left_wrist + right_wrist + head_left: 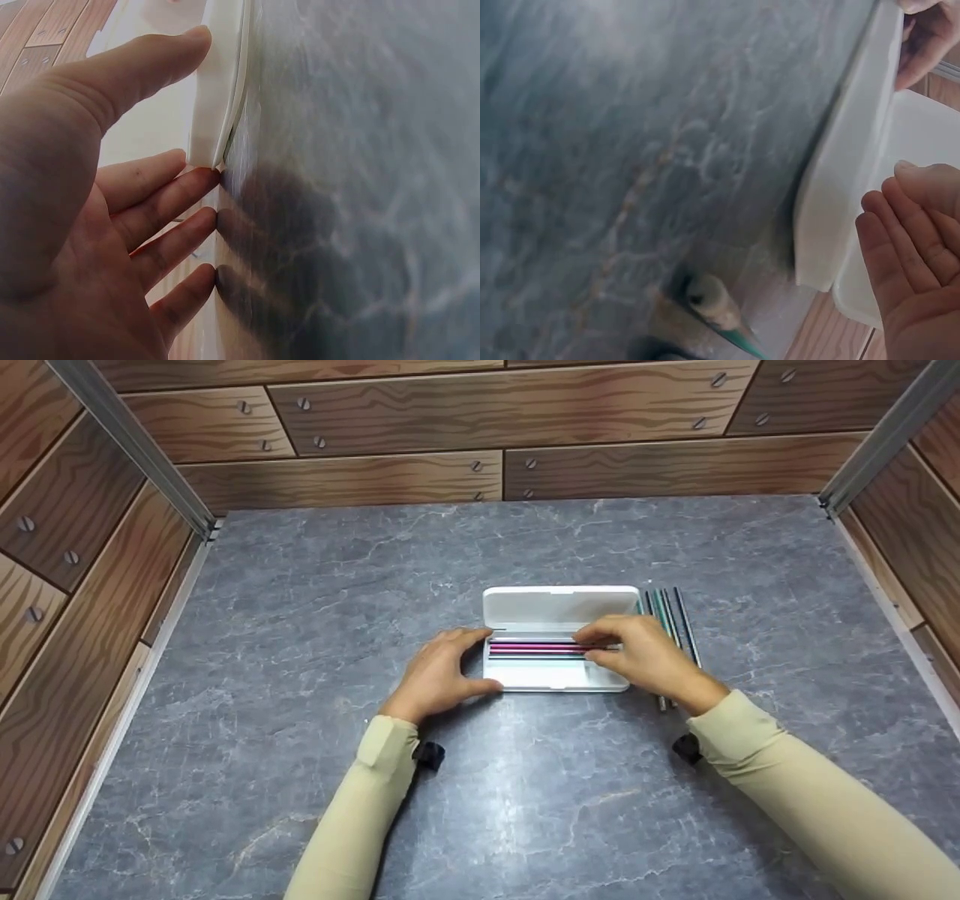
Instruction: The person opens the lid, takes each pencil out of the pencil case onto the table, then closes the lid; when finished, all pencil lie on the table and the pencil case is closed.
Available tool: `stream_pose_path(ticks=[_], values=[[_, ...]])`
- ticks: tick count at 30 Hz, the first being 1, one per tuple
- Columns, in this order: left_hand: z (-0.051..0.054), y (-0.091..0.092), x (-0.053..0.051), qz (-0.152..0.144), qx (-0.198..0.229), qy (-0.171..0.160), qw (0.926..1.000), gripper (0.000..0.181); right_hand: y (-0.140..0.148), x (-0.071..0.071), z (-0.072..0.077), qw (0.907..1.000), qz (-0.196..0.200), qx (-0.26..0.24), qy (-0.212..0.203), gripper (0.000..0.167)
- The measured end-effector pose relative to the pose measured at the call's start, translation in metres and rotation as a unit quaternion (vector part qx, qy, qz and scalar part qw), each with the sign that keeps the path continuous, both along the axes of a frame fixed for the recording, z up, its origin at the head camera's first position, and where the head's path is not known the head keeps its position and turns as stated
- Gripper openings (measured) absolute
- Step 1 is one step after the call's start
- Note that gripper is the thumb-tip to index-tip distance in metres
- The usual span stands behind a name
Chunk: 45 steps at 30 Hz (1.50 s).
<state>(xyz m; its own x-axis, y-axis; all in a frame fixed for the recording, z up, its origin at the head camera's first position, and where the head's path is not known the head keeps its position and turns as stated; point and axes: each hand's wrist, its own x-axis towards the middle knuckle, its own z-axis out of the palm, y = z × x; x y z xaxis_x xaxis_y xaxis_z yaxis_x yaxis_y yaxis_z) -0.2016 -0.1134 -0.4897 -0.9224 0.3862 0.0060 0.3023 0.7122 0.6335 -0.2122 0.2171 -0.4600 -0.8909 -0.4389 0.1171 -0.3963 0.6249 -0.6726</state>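
I have the case [536,676] lying open near the middle of the table [300,607], its lid [559,606] raised along the far side. My left hand [439,673] brackets the left end, fingers spread, thumb at the near corner and a fingertip at the far one. My right hand [645,656] reaches over the right end, fingers pressed together, thumb close by, tips over the inner pencils [529,646]; I cannot tell whether it pinches one. To do this well, I judge, the left hand should only steady the case lightly, while the right lays each pencil parallel with the row, flat rather than dropped, so none roll or cross, and no end sits on the rim. Right of the case lie the loose pencils [687,626], running near to far; my right hand hides part of them, and its sleeve [757,742] could knock them askew. The raised lid hampers an approach from the far side. Plank walls [510,412] stand well beyond.
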Motion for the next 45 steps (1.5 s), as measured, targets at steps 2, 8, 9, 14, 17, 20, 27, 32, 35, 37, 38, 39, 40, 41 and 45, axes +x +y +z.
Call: stream_pose_path(ticks=[2,8,9,14,17,20,27,32,35,37,38,39,40,41,45], values=[[-0.001,0.0,0.001,0.001,0.0,-0.002,1.0,0.088,-0.001,-0.001,-0.002,0.9999,0.008,0.011,0.003,0.027],[-0.006,0.0,0.0,0.004,0.005,0.0,1.0,0.088,-0.004,-0.003,-0.006,0.9975,0.017,0.061,0.03,0.027],[-0.005,0.0,0.0,0.004,0.004,-0.001,1.0,0.088,-0.005,-0.003,-0.006,0.997,0.02,0.066,0.036,0.026],[0.0,0.0,0.0,0.004,0.0,-0.008,1.0,0.089,-0.008,-0.004,-0.006,0.9938,0.033,0.083,0.065,0.025],[0.0,0.0,0.0,0.002,-0.001,-0.008,1.0,0.089,-0.01,-0.004,-0.005,0.9927,0.037,0.088,0.074,0.024],[0.0,0.0,-0.001,0.001,0.003,-0.007,1.0,0.089,-0.011,-0.004,-0.004,0.9923,0.04,0.088,0.077,0.023],[0.001,0.001,0.001,0.001,-0.002,-0.008,1.0,0.089,-0.011,-0.006,-0.004,0.9913,0.056,0.089,0.079,0.02],[0.002,0.001,0.002,0.003,-0.004,-0.011,0.9999,0.088,-0.011,-0.006,-0.005,0.9895,0.078,0.092,0.08,0.021],[0.002,0.001,0.002,0.003,-0.003,-0.013,0.9999,0.089,-0.011,-0.006,-0.005,0.9895,0.08,0.091,0.079,0.02],[0.002,0.001,0.002,0.002,-0.004,-0.016,0.9999,0.09,-0.011,-0.006,-0.006,0.9898,0.077,0.09,0.08,0.019],[0.002,0.001,0.002,0.002,-0.004,-0.017,0.9998,0.09,-0.011,-0.006,-0.006,0.9896,0.076,0.089,0.083,0.019],[0.001,0.001,0.002,0.001,-0.005,-0.017,0.9998,0.09,-0.011,-0.006,-0.006,0.9894,0.076,0.088,0.086,0.018],[0.002,0.001,0.002,0.001,-0.005,-0.017,0.9998,0.09,-0.011,-0.006,-0.006,0.9893,0.075,0.087,0.09,0.018],[0.002,0.001,0.002,0.001,-0.005,-0.017,0.9998,0.09,-0.011,-0.006,-0.007,0.989,0.076,0.085,0.094,0.017],[0.001,0.0,0.001,-0.001,-0.005,-0.012,0.9999,0.089,-0.011,-0.006,-0.007,0.9886,0.075,0.08,0.103,0.017]])
